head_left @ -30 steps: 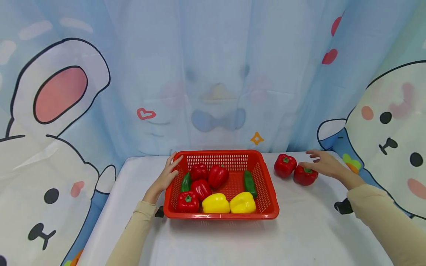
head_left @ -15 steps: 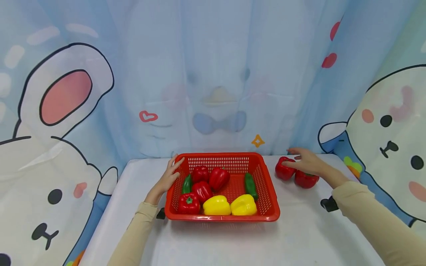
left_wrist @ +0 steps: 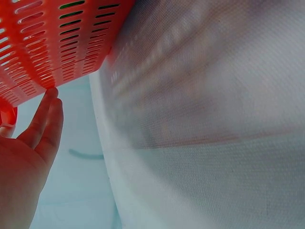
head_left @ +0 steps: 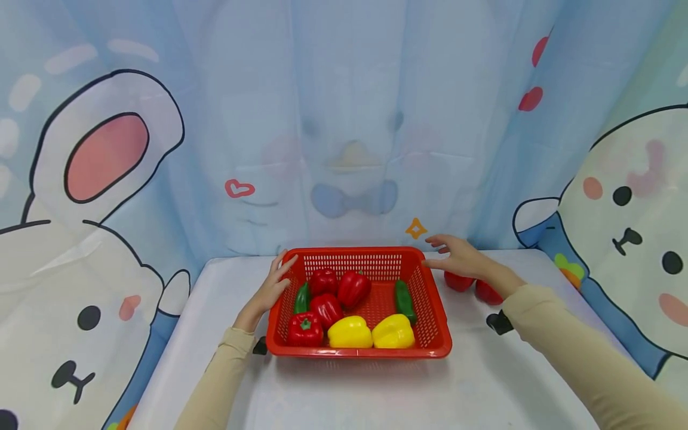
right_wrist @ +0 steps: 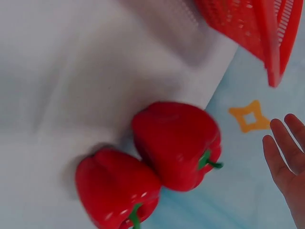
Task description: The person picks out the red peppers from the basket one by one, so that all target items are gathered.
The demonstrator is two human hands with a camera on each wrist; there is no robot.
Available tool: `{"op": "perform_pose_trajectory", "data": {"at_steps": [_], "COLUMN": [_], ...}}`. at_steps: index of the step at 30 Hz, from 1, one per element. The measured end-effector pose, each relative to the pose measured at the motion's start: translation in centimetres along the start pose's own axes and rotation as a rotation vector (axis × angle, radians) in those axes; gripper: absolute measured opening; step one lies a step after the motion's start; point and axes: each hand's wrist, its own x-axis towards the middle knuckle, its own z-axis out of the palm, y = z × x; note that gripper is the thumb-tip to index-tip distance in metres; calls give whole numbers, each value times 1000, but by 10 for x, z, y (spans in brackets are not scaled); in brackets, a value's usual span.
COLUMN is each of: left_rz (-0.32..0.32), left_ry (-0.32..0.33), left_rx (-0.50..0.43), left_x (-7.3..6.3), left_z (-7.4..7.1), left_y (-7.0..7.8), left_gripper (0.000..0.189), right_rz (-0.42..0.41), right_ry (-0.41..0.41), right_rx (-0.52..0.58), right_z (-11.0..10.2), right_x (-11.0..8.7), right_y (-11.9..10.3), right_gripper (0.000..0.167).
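A red plastic basket (head_left: 359,353) stands on the white table. My left hand (head_left: 264,292) holds its back left corner; in the left wrist view, fingers (left_wrist: 50,112) lie against the slotted outer wall under the rim. My right hand (head_left: 461,258) hovers by the back right corner, fingers extended and nothing in it. A small gap to the rim shows in the right wrist view. Behind and below that hand lie two red bell peppers (right_wrist: 176,143), side by side, partly covered by the hand and forearm in the head view.
Inside the basket, red bell peppers (head_left: 353,288) cluster at the left, with two yellow bell peppers (head_left: 393,332) along the front. One green pepper (head_left: 302,298) is at the left, another green pepper (head_left: 405,301) at the right. A printed curtain (head_left: 352,107) hangs close behind the table.
My right hand has moved left, from over the two loose red bell peppers to the basket's back right corner, carrying nothing. The left hand stays at its corner; the basket keeps its place.
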Motion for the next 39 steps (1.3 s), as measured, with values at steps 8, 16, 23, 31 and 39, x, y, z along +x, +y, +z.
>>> {"op": "perform_pose_trajectory", "data": {"at_steps": [8, 16, 23, 31, 39], "left_rz": [7, -8, 1, 6, -1], "left_ry": [5, 9, -4, -3, 4], "left_rx": [25, 46, 33, 33, 35], "left_x": [0, 1, 2, 0, 1], "left_z": [0, 0, -1, -1, 0], "left_y": [-1, 2, 4, 3, 1], "left_gripper": [60, 60, 60, 61, 60], "right_rz": [-149, -202, -214, -197, -87], "right_ry": [-16, -50, -99, -136, -166], "right_rx": [-17, 10, 52, 74, -6], "right_z": [16, 31, 49, 71, 88], "right_x": [19, 37, 47, 56, 62], "right_y": [-34, -53, -70, -80, -87], "right_gripper": [66, 61, 56, 53, 51]}}
